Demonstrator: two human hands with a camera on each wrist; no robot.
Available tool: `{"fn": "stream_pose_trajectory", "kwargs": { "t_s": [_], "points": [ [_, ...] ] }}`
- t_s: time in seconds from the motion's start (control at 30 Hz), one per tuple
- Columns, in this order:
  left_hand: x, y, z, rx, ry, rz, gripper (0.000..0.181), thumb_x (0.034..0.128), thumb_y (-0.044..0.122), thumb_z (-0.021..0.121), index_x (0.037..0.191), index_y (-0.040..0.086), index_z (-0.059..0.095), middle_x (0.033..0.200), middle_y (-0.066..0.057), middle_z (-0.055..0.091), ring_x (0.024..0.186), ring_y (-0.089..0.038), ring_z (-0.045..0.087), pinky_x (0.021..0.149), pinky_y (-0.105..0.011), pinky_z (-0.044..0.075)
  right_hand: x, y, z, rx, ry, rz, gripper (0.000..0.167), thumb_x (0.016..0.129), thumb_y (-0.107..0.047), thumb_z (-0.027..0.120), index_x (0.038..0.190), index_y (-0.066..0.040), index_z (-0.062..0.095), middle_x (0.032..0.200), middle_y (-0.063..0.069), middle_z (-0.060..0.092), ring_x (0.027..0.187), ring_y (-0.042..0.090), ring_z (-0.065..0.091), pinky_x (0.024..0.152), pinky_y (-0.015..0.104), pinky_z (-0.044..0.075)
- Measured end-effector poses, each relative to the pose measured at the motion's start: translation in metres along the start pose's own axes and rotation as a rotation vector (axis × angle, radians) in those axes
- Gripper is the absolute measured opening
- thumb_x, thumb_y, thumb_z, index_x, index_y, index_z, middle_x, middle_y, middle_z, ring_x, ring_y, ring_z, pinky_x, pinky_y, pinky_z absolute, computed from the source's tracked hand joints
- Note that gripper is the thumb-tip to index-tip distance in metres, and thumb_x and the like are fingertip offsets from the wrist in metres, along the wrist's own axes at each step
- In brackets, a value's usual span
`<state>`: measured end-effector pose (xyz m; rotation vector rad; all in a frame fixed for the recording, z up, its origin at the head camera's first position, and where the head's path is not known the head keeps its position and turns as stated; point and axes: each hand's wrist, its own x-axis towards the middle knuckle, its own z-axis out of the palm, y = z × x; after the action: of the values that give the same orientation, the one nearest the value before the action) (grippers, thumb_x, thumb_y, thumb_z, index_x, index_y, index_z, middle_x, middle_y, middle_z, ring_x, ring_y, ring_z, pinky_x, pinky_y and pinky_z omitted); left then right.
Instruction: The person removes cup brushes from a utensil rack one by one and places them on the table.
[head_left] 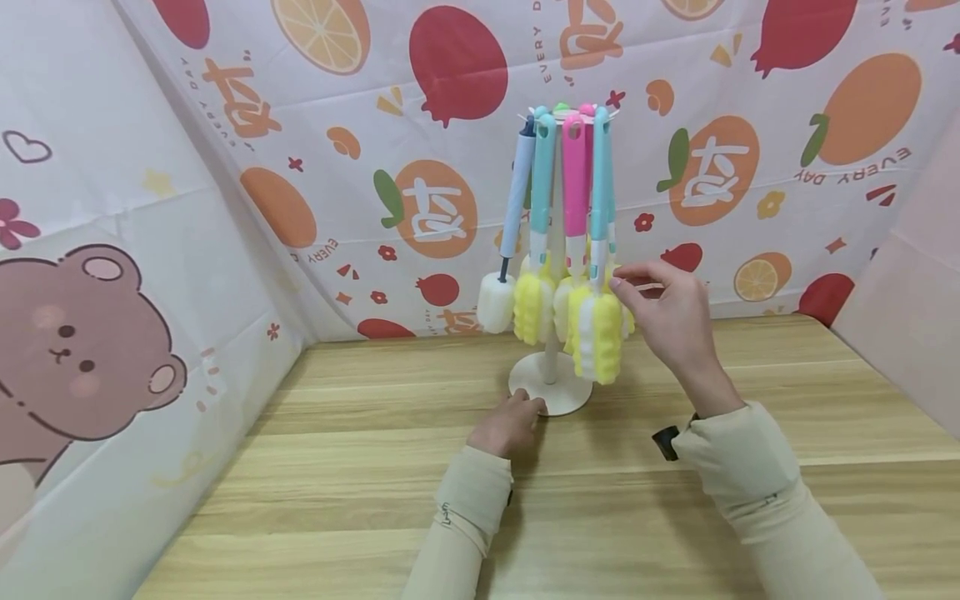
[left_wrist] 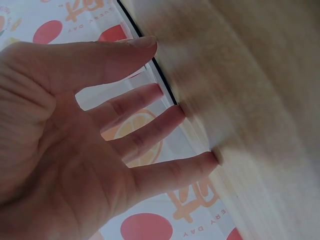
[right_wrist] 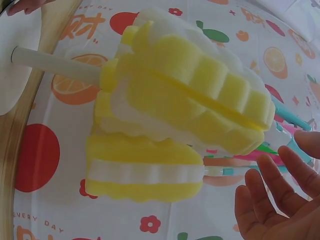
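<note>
Several sponge cup brushes (head_left: 596,337) with yellow-and-white heads hang by turquoise and pink handles from a white rotating-style stand (head_left: 555,367). My right hand (head_left: 671,317) is at the right side of the nearest turquoise-handled brush, thumb and forefinger beside its neck. In the right wrist view, that hand's fingers (right_wrist: 265,195) are loosely bent and spread by the handles, with no firm hold visible. Down at the stand's round base (head_left: 566,400), my left hand (head_left: 510,425) touches the edge with its fingertips. The left wrist view shows its fingers (left_wrist: 172,177) extended and spread.
A brush with a pale blue handle (head_left: 517,196) and a white head (head_left: 497,302) hangs at the stand's left. Fruit-printed cloth (head_left: 465,75) backs the wooden table (head_left: 360,467). Another cloth with a bear print (head_left: 82,350) hangs at the left.
</note>
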<state>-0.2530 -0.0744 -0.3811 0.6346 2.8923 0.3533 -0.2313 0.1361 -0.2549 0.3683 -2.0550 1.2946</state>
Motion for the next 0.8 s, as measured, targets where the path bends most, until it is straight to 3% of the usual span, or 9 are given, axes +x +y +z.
{"fn": "stream_pose_trajectory", "kwargs": {
  "t_s": [0.47,0.8],
  "points": [
    [0.001,0.001,0.0,0.016,-0.006,0.01,0.031,0.0936,0.001,0.067,0.122,0.011,0.068,0.113,-0.01,0.056,0.105,-0.03,0.049,0.089,-0.041,0.049,0.002,0.0,0.005,-0.026,-0.043,0.063,0.019,0.095,-0.007,0.071,0.106,0.008,0.073,0.103,0.022,0.071,0.096,0.031,0.064,0.075,0.013,0.046],
    [0.001,0.0,-0.001,0.012,-0.013,-0.001,0.029,0.0956,0.003,0.066,0.123,0.01,0.068,0.114,-0.01,0.056,0.105,-0.03,0.048,0.088,-0.041,0.048,0.004,0.001,0.013,-0.022,-0.054,0.084,0.018,0.096,-0.008,0.071,0.09,0.008,0.07,0.105,0.021,0.071,0.093,0.029,0.064,0.071,0.012,0.047]
  ]
}}
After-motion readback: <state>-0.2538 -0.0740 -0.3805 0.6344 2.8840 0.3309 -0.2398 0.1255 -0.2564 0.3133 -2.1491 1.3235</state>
